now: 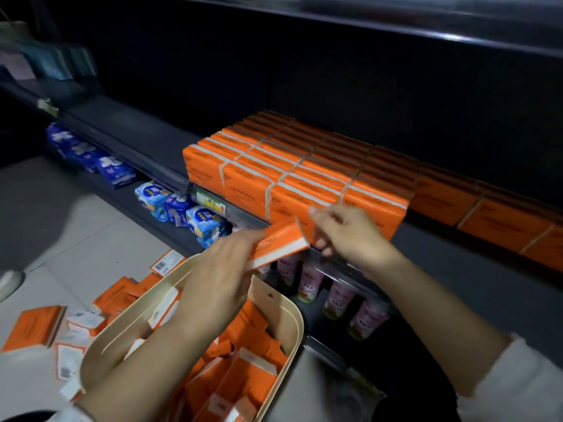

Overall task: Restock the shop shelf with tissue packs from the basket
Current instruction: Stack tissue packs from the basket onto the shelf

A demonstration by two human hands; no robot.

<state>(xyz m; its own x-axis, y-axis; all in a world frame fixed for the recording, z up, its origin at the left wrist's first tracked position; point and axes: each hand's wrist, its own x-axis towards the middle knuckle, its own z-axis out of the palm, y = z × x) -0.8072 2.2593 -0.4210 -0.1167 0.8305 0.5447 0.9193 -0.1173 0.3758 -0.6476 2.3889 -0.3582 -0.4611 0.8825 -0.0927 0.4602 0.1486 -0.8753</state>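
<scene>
Fingers (240,240) of left hand (219,269) and right hand (350,229) pinch an orange tissue pack (283,240) just in front of the shelf stack (292,178). Square it up first imo, then slot it flush against that stack.

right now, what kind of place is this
Most likely a shop aisle: dark shelving holds tidy rows of identical orange tissue packs, a price label sits on the shelf edge, and blue packaged goods lie on the shelf below.

I see the left hand (219,269) smeared by motion, covering the near end of the pack (280,242). The basket (297,327) runs off the bottom edge. Goods (45,62) at the shelf's (137,138) left end are blurred, perhaps boxes.
</scene>
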